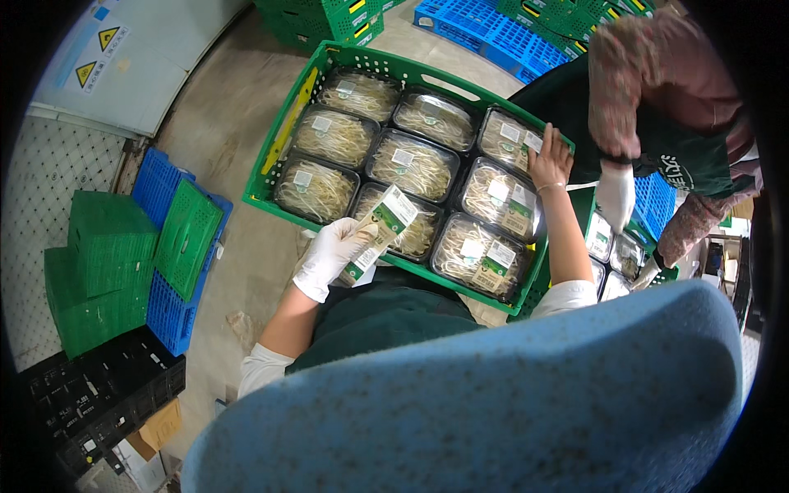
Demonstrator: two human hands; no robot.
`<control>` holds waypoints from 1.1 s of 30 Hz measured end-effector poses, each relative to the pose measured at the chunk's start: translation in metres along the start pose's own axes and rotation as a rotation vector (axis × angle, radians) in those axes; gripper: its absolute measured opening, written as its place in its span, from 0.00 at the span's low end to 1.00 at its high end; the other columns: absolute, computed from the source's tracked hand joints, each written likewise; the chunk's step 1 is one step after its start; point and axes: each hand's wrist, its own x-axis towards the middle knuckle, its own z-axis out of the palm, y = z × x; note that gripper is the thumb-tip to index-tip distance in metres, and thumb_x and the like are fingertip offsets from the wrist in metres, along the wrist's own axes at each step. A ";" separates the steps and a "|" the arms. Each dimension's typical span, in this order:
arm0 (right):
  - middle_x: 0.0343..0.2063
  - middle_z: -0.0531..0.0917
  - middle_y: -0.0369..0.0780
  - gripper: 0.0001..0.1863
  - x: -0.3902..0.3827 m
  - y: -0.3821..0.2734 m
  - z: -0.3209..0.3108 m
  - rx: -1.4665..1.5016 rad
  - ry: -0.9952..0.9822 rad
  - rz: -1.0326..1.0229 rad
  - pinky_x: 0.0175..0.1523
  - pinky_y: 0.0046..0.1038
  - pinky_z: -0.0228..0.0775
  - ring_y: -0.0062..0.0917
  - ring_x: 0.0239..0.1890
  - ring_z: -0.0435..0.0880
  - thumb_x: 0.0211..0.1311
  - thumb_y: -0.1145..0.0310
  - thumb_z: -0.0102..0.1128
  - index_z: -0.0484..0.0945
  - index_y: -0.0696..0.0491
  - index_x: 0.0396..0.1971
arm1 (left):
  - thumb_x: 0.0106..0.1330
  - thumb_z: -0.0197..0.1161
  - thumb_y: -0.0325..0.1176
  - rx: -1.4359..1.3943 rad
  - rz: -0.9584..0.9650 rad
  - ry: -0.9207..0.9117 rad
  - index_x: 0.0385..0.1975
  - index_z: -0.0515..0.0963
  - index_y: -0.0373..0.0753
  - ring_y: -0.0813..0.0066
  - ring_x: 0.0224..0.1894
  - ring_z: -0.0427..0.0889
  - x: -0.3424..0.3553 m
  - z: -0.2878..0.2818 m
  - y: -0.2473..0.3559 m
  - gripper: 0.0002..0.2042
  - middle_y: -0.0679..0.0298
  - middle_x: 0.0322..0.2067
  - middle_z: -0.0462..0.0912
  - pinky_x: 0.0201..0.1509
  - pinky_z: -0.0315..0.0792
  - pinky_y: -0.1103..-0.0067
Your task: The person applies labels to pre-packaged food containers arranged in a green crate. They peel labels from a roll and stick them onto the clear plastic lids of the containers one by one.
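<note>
A green crate (283,135) holds several black trays of bean sprouts (411,168) under clear lids, set in rows. My left hand (333,255), in a white glove, pinches a few green-and-white paper labels (396,207) over the crate's near edge, above the front middle tray. My right hand (551,160), ungloved, lies with fingers stretched out on the far right tray (501,140), at the edge of its label. Green-and-beige labels show on the right-hand trays, including the near right tray (464,255). Each tray also bears a small white sticker.
A co-worker's gloved hand (615,195) works over another crate of trays (625,255) at the right. Blue pallets (468,29) and stacked green crates (316,20) stand at the back. More green crates (107,246) and black crates (107,394) stand at the left.
</note>
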 end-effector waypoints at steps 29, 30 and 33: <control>0.35 0.73 0.41 0.29 -0.064 -0.357 -0.030 0.317 -0.208 -0.548 0.37 0.30 0.61 0.31 0.35 0.70 0.45 0.58 0.55 0.63 0.54 0.49 | 0.48 0.60 0.25 -0.316 0.051 0.190 0.32 0.72 0.29 0.81 0.27 0.75 -0.073 -0.212 -0.054 0.11 0.62 0.27 0.77 0.30 0.70 0.86; 0.36 0.73 0.42 0.30 -0.062 -0.355 -0.041 0.347 -0.161 -0.507 0.39 0.30 0.62 0.32 0.37 0.71 0.47 0.56 0.55 0.62 0.54 0.50 | 0.48 0.60 0.24 -0.309 0.067 0.147 0.33 0.72 0.29 0.81 0.28 0.75 -0.067 -0.208 -0.047 0.12 0.62 0.27 0.77 0.31 0.70 0.86; 0.38 0.73 0.44 0.31 -0.061 -0.351 -0.053 1.305 -0.907 -0.315 0.44 0.28 0.63 0.31 0.41 0.71 0.51 0.54 0.55 0.60 0.56 0.51 | 0.47 0.61 0.23 -0.390 0.127 0.059 0.36 0.72 0.29 0.80 0.32 0.75 -0.049 -0.192 -0.045 0.14 0.62 0.32 0.77 0.36 0.69 0.85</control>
